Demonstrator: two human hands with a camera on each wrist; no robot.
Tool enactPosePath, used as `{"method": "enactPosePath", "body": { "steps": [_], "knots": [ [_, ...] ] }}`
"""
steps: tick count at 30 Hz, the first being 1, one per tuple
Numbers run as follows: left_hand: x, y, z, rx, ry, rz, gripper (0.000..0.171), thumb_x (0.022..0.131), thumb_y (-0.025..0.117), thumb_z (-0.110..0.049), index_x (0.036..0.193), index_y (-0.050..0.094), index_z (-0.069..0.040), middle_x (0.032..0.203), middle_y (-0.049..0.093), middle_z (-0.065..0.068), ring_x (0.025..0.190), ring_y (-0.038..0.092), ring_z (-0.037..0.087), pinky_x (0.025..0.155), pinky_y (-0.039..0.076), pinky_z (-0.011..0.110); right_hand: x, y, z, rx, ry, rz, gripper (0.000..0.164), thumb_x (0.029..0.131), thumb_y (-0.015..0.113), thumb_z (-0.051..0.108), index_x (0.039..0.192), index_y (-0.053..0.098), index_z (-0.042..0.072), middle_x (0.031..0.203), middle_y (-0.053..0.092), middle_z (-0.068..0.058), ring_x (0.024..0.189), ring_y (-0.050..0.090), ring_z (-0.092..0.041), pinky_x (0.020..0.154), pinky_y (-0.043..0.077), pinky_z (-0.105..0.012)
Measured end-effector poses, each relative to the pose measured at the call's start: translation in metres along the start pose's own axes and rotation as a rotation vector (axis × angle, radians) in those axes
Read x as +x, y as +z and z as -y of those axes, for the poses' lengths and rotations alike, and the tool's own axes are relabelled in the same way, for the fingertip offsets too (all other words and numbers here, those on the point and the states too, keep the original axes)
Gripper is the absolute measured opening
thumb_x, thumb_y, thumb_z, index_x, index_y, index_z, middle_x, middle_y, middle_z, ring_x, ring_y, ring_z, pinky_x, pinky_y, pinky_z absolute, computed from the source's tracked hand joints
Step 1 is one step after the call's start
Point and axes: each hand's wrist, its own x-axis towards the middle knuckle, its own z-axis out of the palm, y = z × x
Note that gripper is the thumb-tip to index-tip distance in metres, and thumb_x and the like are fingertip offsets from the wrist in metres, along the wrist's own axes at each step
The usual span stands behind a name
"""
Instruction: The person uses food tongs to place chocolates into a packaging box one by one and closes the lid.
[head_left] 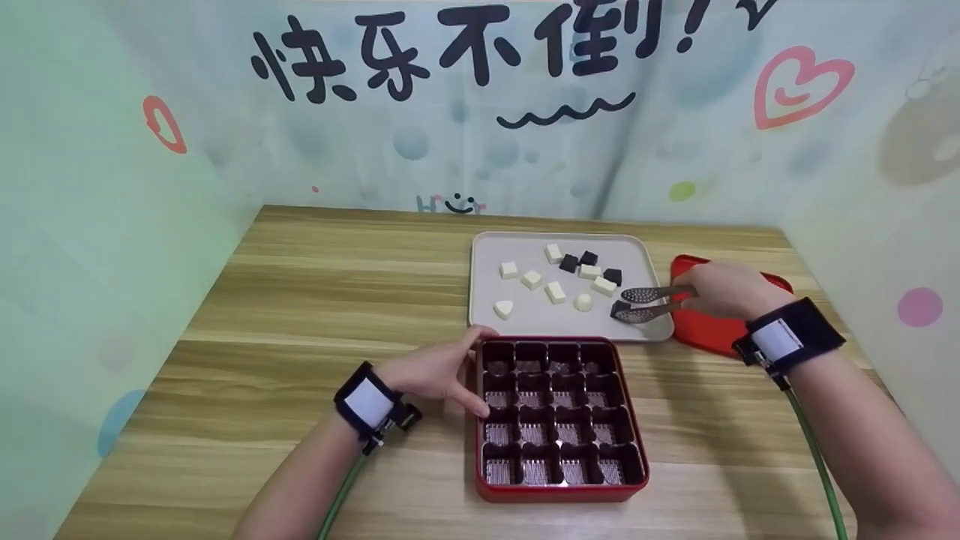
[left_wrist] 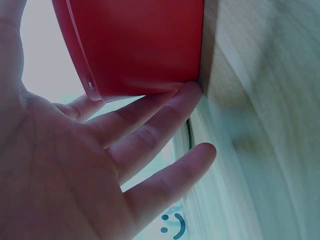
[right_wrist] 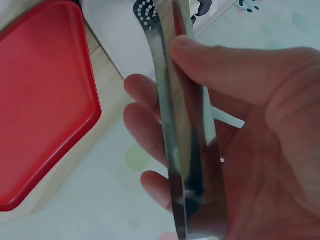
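Observation:
My right hand (head_left: 726,291) holds metal tongs (right_wrist: 207,215) with its thumb on one arm and its fingers round the other. The tongs' perforated tips are apart, low over the tray (head_left: 487,247). Right at the lower tip lies a dark chocolate piece (head_left: 618,308), partly covered by it. My left hand (head_left: 431,371) rests at the left side and far corner of a red box (head_left: 562,493). In the left wrist view its fingers (left_wrist: 145,135) are fairly straight, some touching the red wall. Inside the box sits a dark brown divided insert (head_left: 550,409), its compartments bare.
Several white pieces (head_left: 555,292) and a few dark ones (head_left: 569,263) lie scattered on the tray behind the box. A red lid (head_left: 705,330) lies right of the tray, partly under my right hand. Printed cloth walls (head_left: 360,165) enclose the wooden table (head_left: 300,300).

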Motion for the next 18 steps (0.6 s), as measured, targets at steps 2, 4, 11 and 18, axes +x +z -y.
{"method": "enactPosePath", "body": {
  "steps": [2,4,11,18],
  "knots": [
    [0.0,-0.001,-0.001,0.0,0.007,-0.002,0.104,0.053,0.078,-0.051,0.135,0.021,-0.021,0.122,0.05,0.002,0.109,0.047,0.018,0.094,0.037,0.038,0.004,-0.003,0.003,0.008,0.001,0.012,0.011,0.076,0.065,0.009,0.087,0.066,0.007,0.069,0.056,-0.001,0.061,0.051,-0.018,0.054,0.045,-0.037],
    [-0.001,-0.001,-0.001,-0.006,0.012,-0.001,0.103,0.053,0.078,-0.051,0.135,0.022,-0.022,0.122,0.051,0.001,0.109,0.048,0.018,0.094,0.037,0.038,0.008,-0.004,0.007,0.019,-0.009,0.013,0.01,0.076,0.064,0.009,0.086,0.065,0.008,0.066,0.054,-0.001,0.058,0.048,-0.017,0.052,0.042,-0.035],
    [-0.002,-0.001,-0.002,-0.019,0.007,0.008,0.104,0.053,0.078,-0.051,0.135,0.021,-0.021,0.122,0.05,0.001,0.11,0.047,0.019,0.094,0.036,0.038,0.027,0.001,0.023,-0.02,-0.105,-0.051,0.004,0.077,0.063,0.012,0.078,0.059,0.013,0.061,0.05,0.003,0.056,0.047,-0.017,0.046,0.038,-0.034],
    [-0.003,-0.003,-0.003,-0.017,0.017,0.004,0.103,0.054,0.078,-0.05,0.135,0.021,-0.021,0.122,0.05,0.002,0.11,0.047,0.02,0.093,0.037,0.039,0.034,0.004,0.029,-0.054,-0.099,-0.102,0.01,0.078,0.063,0.012,0.071,0.057,0.015,0.062,0.052,-0.001,0.055,0.049,-0.023,0.045,0.038,-0.04]
  ]
}}
